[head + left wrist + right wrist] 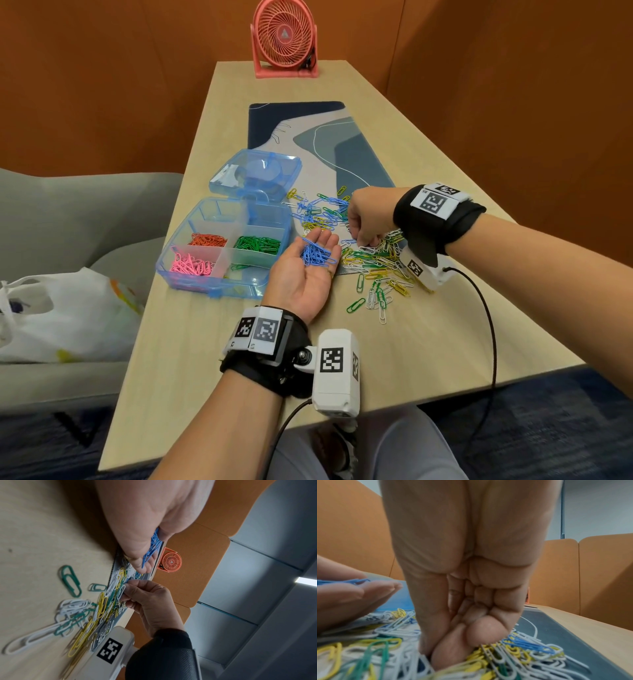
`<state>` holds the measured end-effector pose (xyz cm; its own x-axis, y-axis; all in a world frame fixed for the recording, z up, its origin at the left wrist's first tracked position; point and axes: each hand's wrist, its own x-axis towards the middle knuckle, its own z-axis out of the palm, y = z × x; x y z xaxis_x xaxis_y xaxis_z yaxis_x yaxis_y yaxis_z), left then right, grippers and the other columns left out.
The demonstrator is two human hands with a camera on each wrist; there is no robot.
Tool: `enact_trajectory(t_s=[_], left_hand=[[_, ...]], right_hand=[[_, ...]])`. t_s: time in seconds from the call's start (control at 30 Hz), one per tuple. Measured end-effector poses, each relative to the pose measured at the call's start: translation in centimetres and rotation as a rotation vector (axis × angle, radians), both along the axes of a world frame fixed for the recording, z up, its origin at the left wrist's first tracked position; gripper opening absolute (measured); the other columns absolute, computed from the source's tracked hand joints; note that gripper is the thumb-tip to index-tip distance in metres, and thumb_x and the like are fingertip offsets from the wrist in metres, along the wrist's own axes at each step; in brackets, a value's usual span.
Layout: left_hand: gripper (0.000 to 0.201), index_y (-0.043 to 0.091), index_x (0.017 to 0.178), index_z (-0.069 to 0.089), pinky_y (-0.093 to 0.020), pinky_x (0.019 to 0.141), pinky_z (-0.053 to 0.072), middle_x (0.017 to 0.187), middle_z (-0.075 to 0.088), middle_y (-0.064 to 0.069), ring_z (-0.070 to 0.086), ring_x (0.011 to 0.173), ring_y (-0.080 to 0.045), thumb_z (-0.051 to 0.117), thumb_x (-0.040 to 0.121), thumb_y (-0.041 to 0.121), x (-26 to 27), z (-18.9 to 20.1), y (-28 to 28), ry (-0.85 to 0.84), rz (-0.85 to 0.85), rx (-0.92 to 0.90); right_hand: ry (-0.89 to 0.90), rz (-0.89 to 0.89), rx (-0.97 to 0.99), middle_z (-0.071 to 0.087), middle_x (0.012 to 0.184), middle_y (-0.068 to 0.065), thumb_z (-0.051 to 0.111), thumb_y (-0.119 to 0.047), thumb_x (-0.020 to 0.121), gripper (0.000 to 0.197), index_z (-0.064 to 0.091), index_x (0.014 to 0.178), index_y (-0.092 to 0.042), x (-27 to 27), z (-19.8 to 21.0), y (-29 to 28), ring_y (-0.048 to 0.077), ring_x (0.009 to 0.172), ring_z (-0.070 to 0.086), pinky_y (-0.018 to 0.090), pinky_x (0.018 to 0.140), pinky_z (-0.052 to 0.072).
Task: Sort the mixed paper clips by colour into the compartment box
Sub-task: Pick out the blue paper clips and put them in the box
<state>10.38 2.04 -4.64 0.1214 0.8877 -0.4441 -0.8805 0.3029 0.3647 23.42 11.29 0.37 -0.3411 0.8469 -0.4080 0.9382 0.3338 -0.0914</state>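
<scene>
Beside box (pixel 219 253), left hand (pixel 305 270) cupping blue clips (pixel 317 253), near mat edge (pixel 342 272)

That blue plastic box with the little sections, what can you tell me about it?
The compartment box is clear blue plastic and lies open on the wooden table, its hinged lid folded back flat behind it. Dividers split the tray: orange clips, green clips and pink clips each fill one section, and the far sections look empty. Neither hand touches it.

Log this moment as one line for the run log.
left hand: palm up, carrying blue clips | right hand: fingertips down in mixed pile | box: orange, green, pink filled; blue pending
</scene>
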Motion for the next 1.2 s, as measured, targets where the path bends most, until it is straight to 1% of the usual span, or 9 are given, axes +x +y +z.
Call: enact_trajectory(t_s=[0.1, 0.27, 0.47, 0.6, 0.77, 0.9, 1.07, 1.13, 1.2], left_hand=[[0.04, -0.001, 0.133, 0.044, -0.039, 0.099, 0.037, 0.139, 0.045, -0.017, 0.042, 0.131, -0.028, 0.03, 0.103, 0.021, 0.0, 0.0, 0.0, -0.002, -0.003, 0.0], [0.04, -0.001, 0.133, 0.045, -0.039, 0.099, 0.037, 0.139, 0.046, -0.017, 0.042, 0.13, -0.028, 0.03, 0.103, 0.021, 0.0, 0.1, 0.0, -0.002, -0.002, -0.001], [0.041, -0.001, 0.133, 0.045, -0.039, 0.099, 0.037, 0.138, 0.046, -0.017, 0.043, 0.13, -0.028, 0.03, 0.103, 0.022, 0.0, 0.0, 0.0, -0.01, 0.002, -0.002], [0.04, -0.002, 0.132, 0.045, -0.04, 0.1, 0.037, 0.138, 0.047, -0.017, 0.044, 0.129, -0.028, 0.031, 0.103, 0.021, 0.0, 0.1, -0.1, -0.009, 0.003, -0.003], [0.04, -0.002, 0.132, 0.045, -0.04, 0.099, 0.037, 0.137, 0.047, -0.017, 0.044, 0.129, -0.029, 0.031, 0.103, 0.022, -0.1, 0.1, -0.1, -0.02, 0.005, 0.002], [0.04, -0.001, 0.131, 0.046, -0.039, 0.1, 0.037, 0.138, 0.047, -0.017, 0.044, 0.129, -0.028, 0.031, 0.103, 0.022, 0.0, 0.0, 0.0, -0.027, 0.009, 0.006], [0.038, -0.002, 0.125, 0.05, -0.039, 0.101, 0.036, 0.136, 0.048, -0.017, 0.043, 0.13, -0.028, 0.03, 0.103, 0.022, -0.1, 0.0, 0.0, -0.031, -0.017, 0.008], [0.037, -0.003, 0.116, 0.053, -0.039, 0.101, 0.037, 0.127, 0.053, -0.018, 0.045, 0.127, -0.029, 0.03, 0.103, 0.022, -0.2, -0.1, 0.1, -0.051, -0.028, 0.015], [0.035, -0.003, 0.103, 0.054, -0.04, 0.098, 0.04, 0.109, 0.059, -0.018, 0.053, 0.114, -0.03, 0.03, 0.103, 0.023, -0.2, 0.0, 0.0, -0.09, -0.029, 0.028]], right_hand=[[-0.058, 0.022, 0.006, 0.064, 0.06, -0.003, 0.067, -0.013, 0.082, 0.009, 0.068, 0.074, -0.014, -0.4, 0.1, -0.1, 0.012, 0.06, 0.059, 0.025, 0.069, 0.052], [-0.097, 0.048, 0.03, 0.061, 0.061, -0.005, 0.064, -0.02, 0.083, 0.02, 0.059, 0.064, -0.02, -0.4, 0.1, -0.4, 0.009, 0.058, 0.053, 0.021, 0.057, 0.044], [-0.049, 0.031, 0.05, 0.061, 0.06, -0.004, 0.068, -0.018, 0.079, 0.009, 0.064, 0.072, -0.014, -0.3, 0.1, -1.1, 0.008, 0.057, 0.053, 0.018, 0.054, 0.043], [-0.033, 0.037, 0.099, 0.058, 0.063, -0.005, 0.07, -0.014, 0.075, 0.005, 0.066, 0.075, -0.015, -0.7, -0.1, -1.3, 0.012, 0.064, 0.055, 0.021, 0.055, 0.045], [0.003, 0.021, 0.084, 0.056, 0.063, -0.004, 0.07, -0.013, 0.072, 0.017, 0.058, 0.064, -0.019, -0.5, -0.3, -1.1, 0.013, 0.063, 0.052, 0.02, 0.048, 0.039], [0.16, -0.058, 0.095, 0.061, 0.062, -0.004, 0.068, -0.01, 0.072, 0.012, 0.061, 0.066, -0.016, 0.5, 0.9, -0.6, 0.01, 0.058, 0.054, 0.02, 0.051, 0.042], [0.428, -0.1, 0.043, 0.066, 0.063, 0.004, 0.071, -0.004, 0.068, 0.01, 0.064, 0.065, -0.011, 0.5, 3.5, -1.2, 0.013, 0.055, 0.054, 0.025, 0.057, 0.048], [0.51, -0.064, -0.021, 0.069, 0.063, 0.004, 0.071, -0.002, 0.071, 0.009, 0.066, 0.069, -0.009, -0.5, 4.1, -2.1, 0.01, 0.053, 0.057, 0.02, 0.055, 0.05], [0.538, -0.021, -0.097, 0.07, 0.065, 0.004, 0.071, -0.001, 0.075, 0.006, 0.069, 0.079, -0.005, -1.6, 4.3, -2.9, 0.008, 0.055, 0.061, 0.017, 0.055, 0.052]])
